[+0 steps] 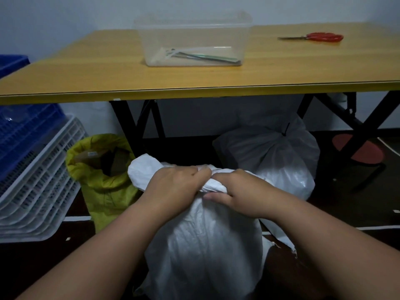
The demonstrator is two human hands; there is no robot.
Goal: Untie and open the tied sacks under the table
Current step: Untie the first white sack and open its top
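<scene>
A white woven sack (201, 245) stands on the dark floor right in front of me, its neck bunched at the top. My left hand (173, 187) grips the gathered neck from the left. My right hand (240, 191) grips the twisted neck from the right, thumb under the bunch. Behind it, under the wooden table (194, 79), a second white sack (270, 152) stands tied with a black tie at its top. A yellow-green sack (104, 180) at the left stands open, with brown boxes showing inside.
A clear plastic box (192, 40) and red-handled scissors (313, 37) lie on the table. Stacked white and blue crates (32, 169) lean at the left. Black table legs (129, 122) cross under the top. A red stool (357, 150) stands at the right.
</scene>
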